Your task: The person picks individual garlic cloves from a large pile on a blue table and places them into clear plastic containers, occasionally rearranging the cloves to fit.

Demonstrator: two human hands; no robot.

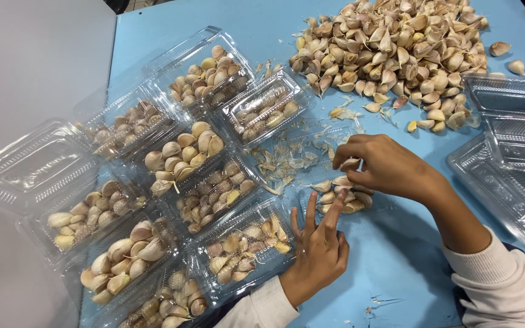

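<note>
From my remote seat I look down on a sky-blue table [396, 255] strewn with garlic. My right hand [384, 167] curls over a small cluster of cloves [340, 195] lying in a thin, clear plastic tray that is hard to make out against the blue; the thumb and forefinger pinch one papery, cream-and-purple clove [350, 164] just above that cluster. My left hand [318, 249] lies just below the cluster, its fingers spread, the forefinger stretched out to touch the cloves. Both wrists show ribbed white sleeve cuffs.

Left of the cluster stand two slanting rows of filled clamshell boxes [183, 200], glossy, ridged and transparent, packed with plump teardrop cloves; the nearest one touches my left hand. Some lids are shut, others stand open. Farther left of the cluster, at the edge of the rows, an empty clamshell [28, 164] lies open against a plain grey surface [31, 67].

Above the cluster and to its right, a broad loose heap of garlic cloves [396, 54] spreads across the table top, with a few strays beside it. Between heap and cluster lie flakes of dry, curled garlic skin [287, 158], pale and brittle. Well to the right of the cluster, beyond my right forearm, sits a stack of empty clear trays [511, 152] with ribbed floors and rounded corners.
</note>
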